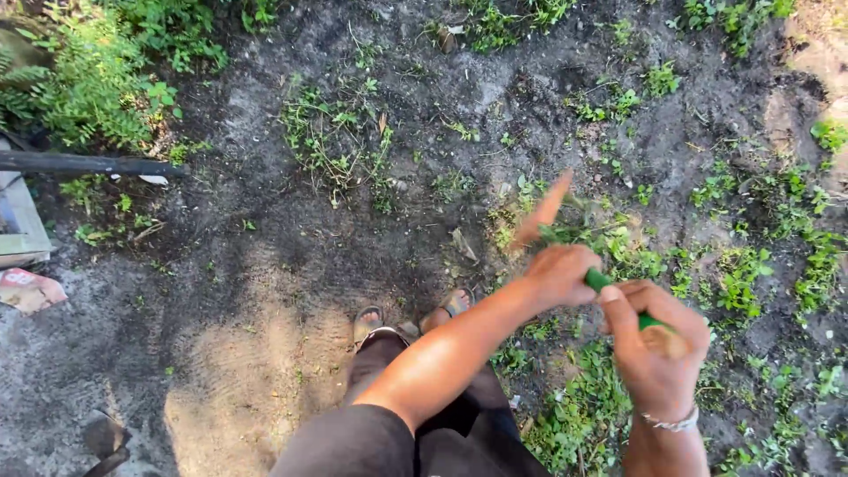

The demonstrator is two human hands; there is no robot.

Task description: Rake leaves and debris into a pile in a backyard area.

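Both of my hands grip one green-handled tool (601, 282) over dark soil. My left hand (556, 272) holds it higher up, close to the blurred orange-brown blade end (543, 213) that points up and away. My right hand (658, 340) is closed on the lower part of the green handle, and a silver bracelet (671, 423) sits on that wrist. Small green weeds (618, 252) grow right under the tool. My sandalled feet (415, 318) stand on the bare earth below my left forearm.
Weeds cover the ground on the right (751, 283) and a clump sits at the upper middle (340, 146). Ferns and leafy plants (84, 79) fill the top left. A dark pipe (84, 163) lies at the left, with a flat board (19, 221) and reddish scrap (28, 290) below it.
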